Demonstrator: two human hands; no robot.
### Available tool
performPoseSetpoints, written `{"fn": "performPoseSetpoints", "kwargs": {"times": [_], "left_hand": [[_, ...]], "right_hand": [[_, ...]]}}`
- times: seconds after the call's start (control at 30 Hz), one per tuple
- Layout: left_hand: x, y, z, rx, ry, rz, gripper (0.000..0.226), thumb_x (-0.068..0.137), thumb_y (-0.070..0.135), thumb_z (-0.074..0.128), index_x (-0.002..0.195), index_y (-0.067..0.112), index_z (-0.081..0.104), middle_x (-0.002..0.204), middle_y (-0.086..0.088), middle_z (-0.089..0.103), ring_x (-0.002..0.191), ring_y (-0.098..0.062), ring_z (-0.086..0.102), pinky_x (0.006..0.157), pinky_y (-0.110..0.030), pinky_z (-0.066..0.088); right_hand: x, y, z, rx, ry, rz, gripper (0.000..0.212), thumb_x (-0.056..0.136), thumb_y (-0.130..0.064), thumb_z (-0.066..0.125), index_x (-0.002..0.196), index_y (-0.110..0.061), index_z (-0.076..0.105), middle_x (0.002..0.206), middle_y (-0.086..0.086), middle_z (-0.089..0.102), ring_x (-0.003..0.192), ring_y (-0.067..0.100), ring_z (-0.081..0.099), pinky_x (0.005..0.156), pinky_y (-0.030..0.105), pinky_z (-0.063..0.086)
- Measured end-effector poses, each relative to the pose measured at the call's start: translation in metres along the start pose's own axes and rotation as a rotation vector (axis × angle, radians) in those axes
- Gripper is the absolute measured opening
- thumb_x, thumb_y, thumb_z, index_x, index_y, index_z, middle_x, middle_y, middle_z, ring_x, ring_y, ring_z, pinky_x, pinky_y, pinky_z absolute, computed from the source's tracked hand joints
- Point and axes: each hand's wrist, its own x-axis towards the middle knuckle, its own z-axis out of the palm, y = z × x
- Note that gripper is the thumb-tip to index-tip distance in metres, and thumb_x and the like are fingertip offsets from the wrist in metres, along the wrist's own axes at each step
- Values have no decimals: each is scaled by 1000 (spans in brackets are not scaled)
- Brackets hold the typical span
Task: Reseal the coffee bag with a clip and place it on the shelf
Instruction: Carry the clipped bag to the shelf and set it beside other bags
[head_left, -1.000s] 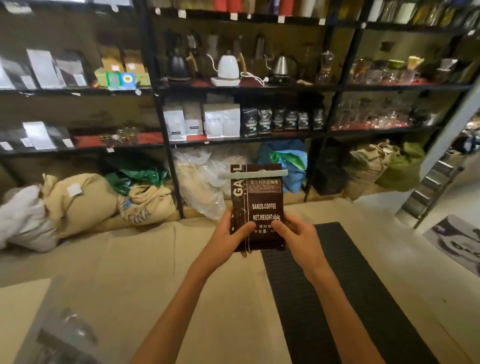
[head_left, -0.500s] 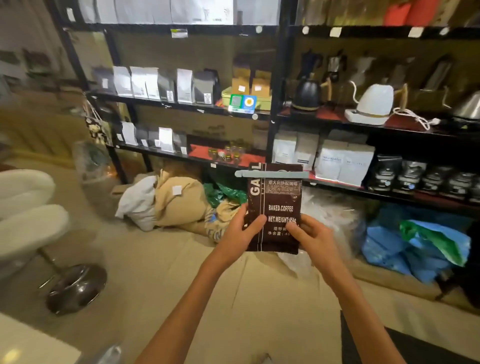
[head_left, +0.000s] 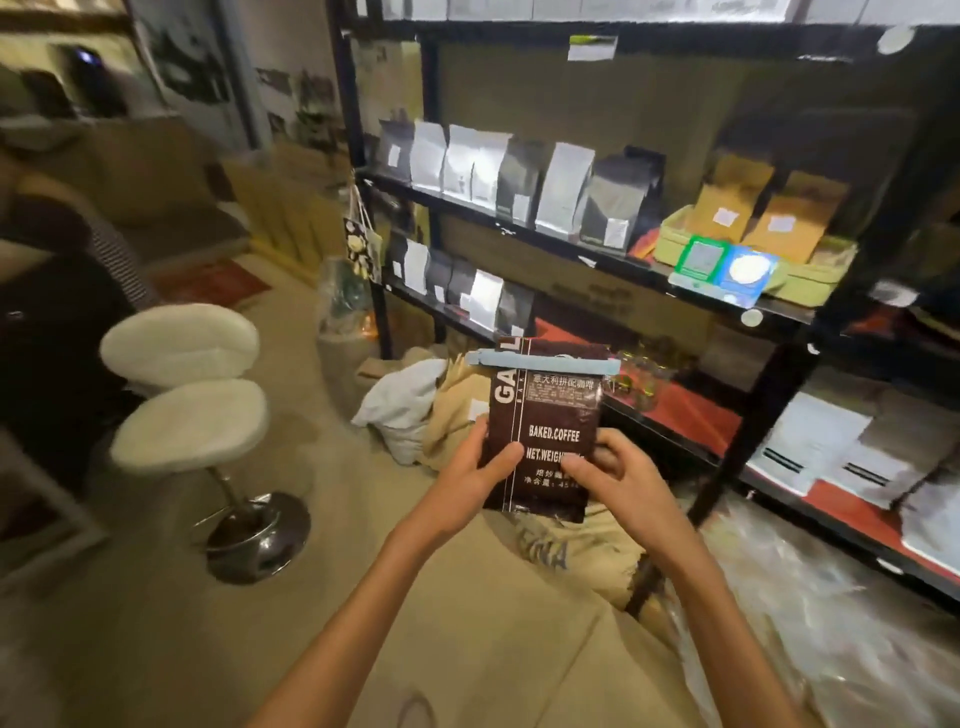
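Hands, left (head_left: 470, 475) and right (head_left: 615, 480), each grip clamped on clip-sealed (head_left: 543, 362) coffee bag (head_left: 545, 415).

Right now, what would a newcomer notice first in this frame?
The brown coffee bag at centre, held upright by the left hand and right hand, with a pale blue clip across its top. Behind it, a black shelf of pouches; left, a white stool.

The shelf (head_left: 571, 241) ahead carries a packed row of pouches (head_left: 519, 176) on its upper board. The lower board has pouches (head_left: 467, 291) at its left end, then a bare red stretch (head_left: 691, 415) beside small jars (head_left: 641, 374). Sacks (head_left: 457, 405) block the floor below; a stool (head_left: 192, 415) stands left.
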Motion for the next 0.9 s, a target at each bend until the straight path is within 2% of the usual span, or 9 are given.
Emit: {"fn": "performPoseSetpoints", "kwargs": {"times": [0.07, 0.2, 0.27, 0.33, 0.43, 0.6, 0.73, 0.83, 0.9], "left_hand": [[42, -8, -30, -3, 19, -7, 40, 87, 44, 66, 123, 54, 52, 126, 20, 67, 120, -6, 62, 91, -24, 54], [135, -19, -84, -26, -7, -50, 45, 88, 46, 64, 131, 45, 49, 130, 11, 66, 119, -11, 63, 94, -33, 54], [187, -20, -106, -2, -62, -64, 36, 93, 44, 61, 126, 51, 50, 129, 12, 66, 118, -10, 64, 95, -35, 55], [240, -20, -124, 10, -114, -55, 30, 97, 37, 59, 120, 54, 51, 127, 10, 66, 116, -11, 65, 92, -32, 56], [312, -21, -137, 20, -171, -86, 28, 99, 30, 57, 124, 42, 50, 122, 10, 68, 114, -14, 66, 87, -29, 57], [416, -43, -152, 111, -247, -99, 40, 92, 40, 65, 129, 25, 56, 118, 7, 73, 107, -14, 70, 80, -25, 58], [487, -61, -168, 192, -257, -116, 23, 88, 30, 71, 111, 30, 66, 103, 11, 77, 95, -4, 72, 74, -18, 57], [534, -75, -185, 222, -318, -112, 19, 89, 21, 71, 105, 32, 67, 97, 18, 77, 93, -1, 72, 72, -15, 56], [565, -88, -195, 237, -350, -97, 21, 87, 25, 73, 106, 32, 69, 100, 17, 77, 94, -4, 72, 74, -17, 56]], "right_hand": [[50, 1, 14, -4, -24, -4, 43, 75, -39, 76, 113, -23, 63, 114, 3, 74, 105, 16, 71, 89, 36, 58], [147, 3, 38, 40, 12, 10, 39, 84, -24, 75, 119, -18, 60, 113, 5, 73, 99, 16, 73, 81, 30, 61], [194, 0, 44, 67, 47, 17, 40, 86, -21, 74, 122, -24, 57, 111, 5, 74, 96, 16, 75, 79, 32, 62], [240, -1, 46, 112, 106, 27, 43, 86, -19, 74, 122, -31, 55, 109, 4, 75, 94, 16, 75, 79, 36, 62], [299, 1, 41, 131, 207, 45, 46, 87, -21, 74, 126, -31, 52, 106, 1, 75, 90, 11, 76, 72, 29, 62], [384, 27, 24, 69, 285, 67, 52, 78, -39, 76, 126, -34, 56, 110, -1, 75, 94, 9, 74, 70, 25, 62], [446, 44, 17, 24, 319, 95, 56, 82, -34, 75, 133, -29, 51, 115, -1, 72, 101, 15, 72, 82, 36, 61], [486, 50, 19, -17, 344, 121, 53, 84, -27, 75, 132, -23, 52, 112, -3, 73, 96, 10, 73, 78, 27, 61], [512, 58, 20, -34, 367, 159, 53, 83, -26, 76, 130, -23, 53, 113, -8, 73, 101, 5, 71, 83, 27, 60]]}}
